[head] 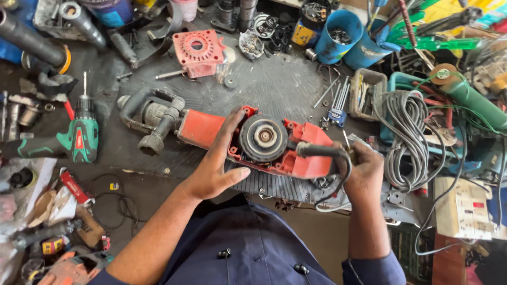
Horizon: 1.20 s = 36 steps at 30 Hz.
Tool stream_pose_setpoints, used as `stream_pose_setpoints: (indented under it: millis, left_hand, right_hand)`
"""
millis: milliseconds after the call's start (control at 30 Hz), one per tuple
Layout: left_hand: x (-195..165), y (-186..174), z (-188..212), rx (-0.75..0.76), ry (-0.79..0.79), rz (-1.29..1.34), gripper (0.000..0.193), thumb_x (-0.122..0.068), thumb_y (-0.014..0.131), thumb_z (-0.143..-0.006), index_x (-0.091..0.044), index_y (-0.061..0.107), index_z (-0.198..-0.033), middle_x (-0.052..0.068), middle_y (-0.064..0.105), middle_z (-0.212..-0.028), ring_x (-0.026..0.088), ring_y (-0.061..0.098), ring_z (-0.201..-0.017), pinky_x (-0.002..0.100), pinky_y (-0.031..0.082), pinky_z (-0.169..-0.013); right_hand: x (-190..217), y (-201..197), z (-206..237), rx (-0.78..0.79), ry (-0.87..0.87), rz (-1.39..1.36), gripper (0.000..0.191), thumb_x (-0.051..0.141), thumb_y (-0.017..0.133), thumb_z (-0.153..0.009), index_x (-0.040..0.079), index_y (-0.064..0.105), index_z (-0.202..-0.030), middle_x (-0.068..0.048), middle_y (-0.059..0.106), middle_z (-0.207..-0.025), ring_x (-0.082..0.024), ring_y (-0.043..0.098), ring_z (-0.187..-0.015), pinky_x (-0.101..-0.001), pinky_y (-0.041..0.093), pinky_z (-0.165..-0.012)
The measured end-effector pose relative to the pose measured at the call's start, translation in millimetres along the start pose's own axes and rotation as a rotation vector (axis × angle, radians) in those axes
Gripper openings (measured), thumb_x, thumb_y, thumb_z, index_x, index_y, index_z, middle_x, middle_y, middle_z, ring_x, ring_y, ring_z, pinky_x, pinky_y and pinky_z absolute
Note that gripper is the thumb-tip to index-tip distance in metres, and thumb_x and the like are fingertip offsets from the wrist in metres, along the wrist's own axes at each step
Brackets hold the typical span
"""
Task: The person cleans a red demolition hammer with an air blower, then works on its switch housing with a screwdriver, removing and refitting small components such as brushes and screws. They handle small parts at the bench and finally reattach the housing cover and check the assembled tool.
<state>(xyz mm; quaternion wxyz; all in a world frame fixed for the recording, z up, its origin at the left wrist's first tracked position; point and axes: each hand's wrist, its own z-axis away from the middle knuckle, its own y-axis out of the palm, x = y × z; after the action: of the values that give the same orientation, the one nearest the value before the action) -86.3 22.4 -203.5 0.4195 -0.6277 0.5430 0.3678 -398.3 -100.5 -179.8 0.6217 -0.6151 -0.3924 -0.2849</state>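
Fingers (226, 138) of the left hand (216, 163) lie spread and flat across the top of the red plastic housing of an opened power tool (274, 145), thumb tucked along its near edge, pressing rather than wrapping it. Right beside those fingertips sits the tool's round dark metal gear disc (263, 138), exposed in the open casing. At the tool's other end the right hand (364, 169) is curled closed around the black rubber cord (322, 151) where it enters the housing, with a thin metal tool tip (345, 138) showing above the knuckles. The tool lies lengthwise on the dark, grimy worktop (285, 87), its grey metal nose and side handle (150, 119) pointing away from the left hand. A green cordless drill (82, 138) lies well apart beyond that nose, and a coil of grey cable (409, 137) lies near the right hand.
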Motion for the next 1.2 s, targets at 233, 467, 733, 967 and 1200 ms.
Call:
stream_pose_setpoints:
  millis: [233, 467, 733, 967, 1200]
  left_hand:
    - [-10.3, -21.4, 29.0, 0.031, -0.128, -0.18, 0.104, -0.047, 0.084, -0.081, -0.005, 0.034, -0.162, 0.016, 0.043, -0.165, 0.032, 0.036, -0.159, 0.044, 0.026, -0.13]
    - [-7.1, -61.1, 50.4, 0.393, -0.069, -0.2, 0.111, -0.041, 0.095, -0.064, -0.009, 0.041, -0.156, 0.013, 0.041, -0.164, 0.036, 0.035, -0.155, 0.048, 0.032, -0.126]
    - [-15.0, -89.3, 30.1, 0.412, -0.086, -0.059, 0.089, -0.045, 0.087, -0.07, -0.006, 0.057, -0.143, 0.013, 0.06, -0.148, 0.036, 0.051, -0.144, 0.047, 0.037, -0.119]
    - [-36.4, -43.6, 7.2, 0.216, -0.192, -0.092, 0.04, -0.034, 0.074, -0.096, -0.007, 0.071, -0.125, 0.009, 0.069, -0.112, 0.023, 0.067, -0.108, 0.036, 0.054, -0.096]
    - [-51.3, -20.9, -1.1, -0.128, -0.195, 0.091, 0.029, -0.026, 0.061, -0.108, -0.002, 0.064, -0.123, 0.011, 0.066, -0.122, 0.022, 0.064, -0.115, 0.034, 0.052, -0.099]
  right_hand:
    - [-8.5, -31.7, 28.0, 0.464, 0.002, -0.154, 0.035, 0.013, 0.09, -0.066, -0.001, 0.076, -0.094, -0.002, 0.07, -0.079, -0.007, 0.056, -0.067, -0.0252, 0.045, -0.057]
    - [11.0, -13.0, 41.3, 0.963, -0.322, -0.095, 0.037, 0.02, 0.101, -0.062, 0.004, 0.073, -0.081, -0.003, 0.074, -0.079, -0.012, 0.069, -0.073, -0.0269, 0.052, -0.064]
    - [34.1, 2.4, 57.4, 0.776, 0.235, -0.362, 0.056, 0.004, 0.086, -0.073, -0.003, 0.061, -0.122, -0.008, 0.067, -0.112, -0.017, 0.063, -0.105, -0.0309, 0.053, -0.087]
    - [98.0, 63.2, 57.1, 0.76, -0.308, 0.04, 0.066, 0.001, 0.076, -0.094, 0.001, 0.05, -0.154, -0.009, 0.062, -0.108, -0.016, 0.062, -0.107, -0.031, 0.055, -0.092]
    - [94.7, 105.6, 50.6, 0.608, -0.013, -0.4, 0.056, 0.006, 0.082, -0.087, 0.002, 0.04, -0.123, -0.015, 0.067, -0.117, -0.023, 0.073, -0.116, -0.0413, 0.06, -0.098]
